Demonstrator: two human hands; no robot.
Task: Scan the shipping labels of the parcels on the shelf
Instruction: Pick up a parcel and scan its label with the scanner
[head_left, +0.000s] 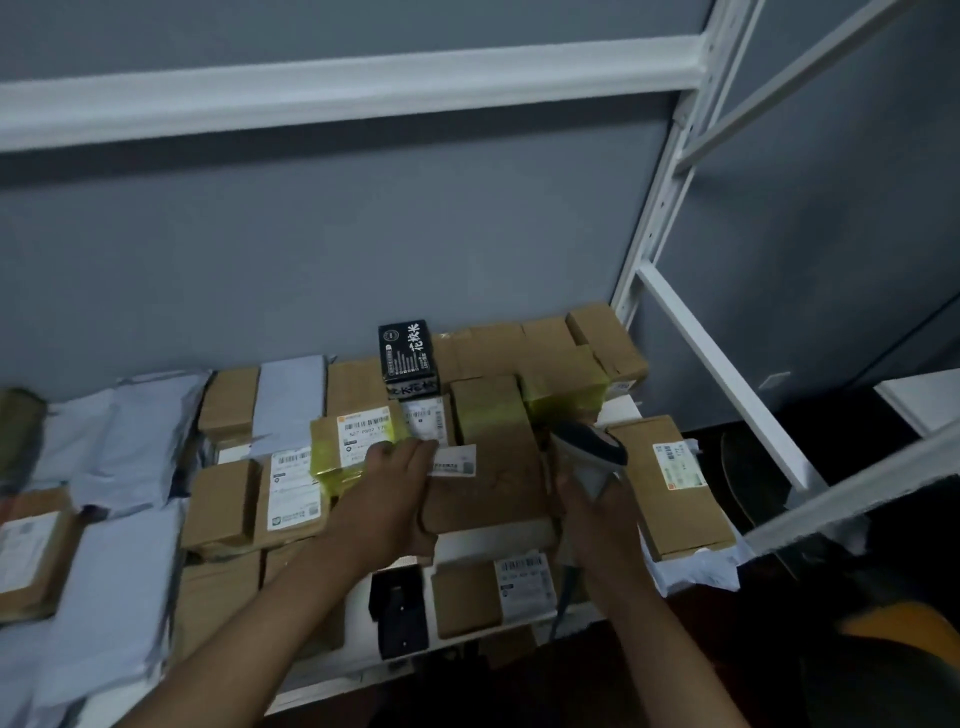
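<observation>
Many brown cardboard parcels and grey poly mailers lie packed on a white shelf (524, 535). My left hand (387, 499) grips the left edge of a large brown parcel (488, 483) in the middle, fingertips beside its small white shipping label (454, 462). My right hand (597, 514) holds a grey handheld barcode scanner (589, 452) by its handle, the head raised just right of that parcel. A yellow-taped parcel (353, 447) with a white label sits just left of my left hand.
A black box (408, 358) with white characters stands on the back parcels. A long brown parcel (670, 483) with a label lies at the right. A black device (400, 613) lies near the shelf's front edge. White rack uprights (670, 192) rise at the right.
</observation>
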